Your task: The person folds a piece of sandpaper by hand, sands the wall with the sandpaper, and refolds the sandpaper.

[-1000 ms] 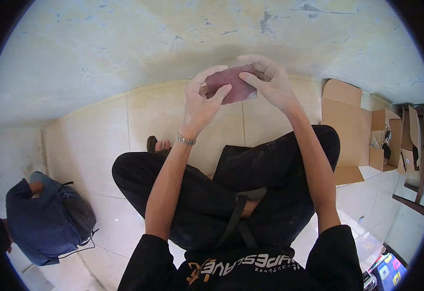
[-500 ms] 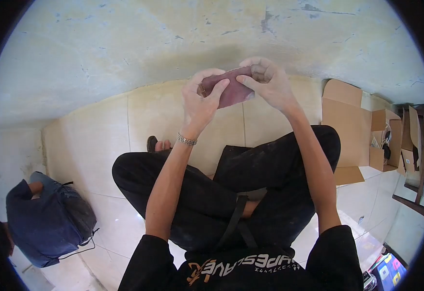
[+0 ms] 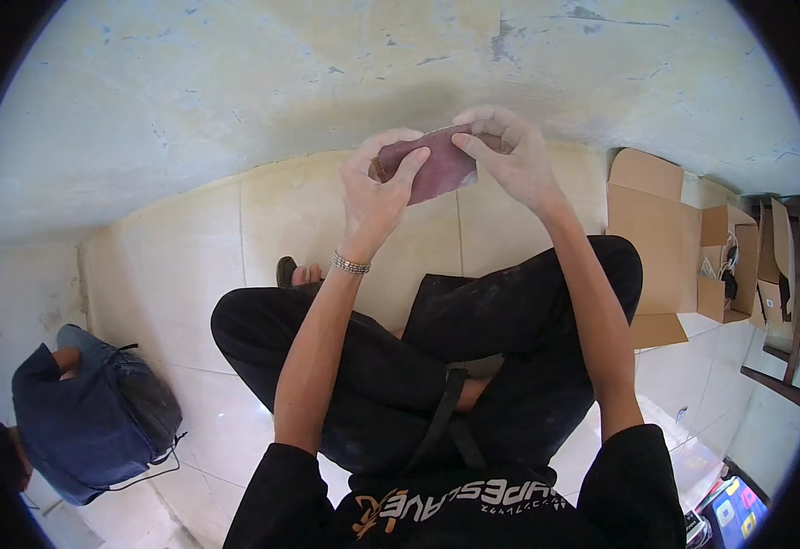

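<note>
A reddish-purple sheet of sandpaper (image 3: 443, 167) is held up between both hands, in front of the wall. My left hand (image 3: 379, 178) grips its left end, with the thumb pressed on the face toward me and the fingers curled behind. At the upper right corner, my right hand (image 3: 514, 160) pinches the sheet between thumb and fingers. Pale dust coats the fingers of both hands. Part of the sheet's back edge is hidden by the fingers.
A scuffed, patchy wall (image 3: 263, 101) rises just beyond my hands. Cream tiles (image 3: 189, 238) cover the floor. Open cardboard boxes (image 3: 656, 229) lie at the right, beside a dark wooden frame (image 3: 789, 366). Another person (image 3: 98, 412) sits at the lower left.
My right thumb has slid slightly to the right along the upper edge of the sandpaper. Both hands still hold the sheet in nearly the same place.
</note>
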Available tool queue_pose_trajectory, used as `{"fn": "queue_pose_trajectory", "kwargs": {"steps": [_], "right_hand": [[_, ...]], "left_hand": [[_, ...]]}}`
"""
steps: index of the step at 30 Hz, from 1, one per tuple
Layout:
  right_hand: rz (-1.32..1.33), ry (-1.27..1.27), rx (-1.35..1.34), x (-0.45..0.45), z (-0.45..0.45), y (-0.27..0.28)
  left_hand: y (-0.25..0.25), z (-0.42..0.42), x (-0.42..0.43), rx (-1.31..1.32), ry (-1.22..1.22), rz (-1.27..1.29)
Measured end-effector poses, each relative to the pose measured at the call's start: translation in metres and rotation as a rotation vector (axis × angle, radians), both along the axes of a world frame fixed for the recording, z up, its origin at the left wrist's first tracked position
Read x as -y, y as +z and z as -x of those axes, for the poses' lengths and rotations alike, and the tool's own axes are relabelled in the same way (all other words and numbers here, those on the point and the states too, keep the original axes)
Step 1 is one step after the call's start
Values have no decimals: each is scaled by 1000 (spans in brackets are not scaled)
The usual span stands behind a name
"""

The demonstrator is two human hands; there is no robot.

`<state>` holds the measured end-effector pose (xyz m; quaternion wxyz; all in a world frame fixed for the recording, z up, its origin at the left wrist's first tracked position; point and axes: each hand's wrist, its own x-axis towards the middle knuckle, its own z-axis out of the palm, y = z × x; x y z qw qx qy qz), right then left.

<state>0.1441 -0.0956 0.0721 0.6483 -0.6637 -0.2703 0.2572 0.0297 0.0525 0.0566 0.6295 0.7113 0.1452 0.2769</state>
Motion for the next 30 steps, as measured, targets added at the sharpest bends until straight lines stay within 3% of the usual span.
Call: {"fn": "queue_pose_trajectory", "kwargs": {"steps": [5,11,20,23,26,30], "right_hand": [[-60,-77,28,-1,0,-1],[56,-143,89,2,0,6],[-91,-217,-69,6,-10,3],[-46,-340,-79,6,-14,4],[236,-429,99,8,-18,5],[104,-412,75,3,-14,3]], "left_hand": [[1,0,2,6,0,-4],[-1,0,2,9,-14,-13],[-1,1,1,-31,-39,-50],[3,2,3,-49,-28,-15],[1,2,4,-53,-32,6],[-1,2,3,-18,-25,-60]]}}
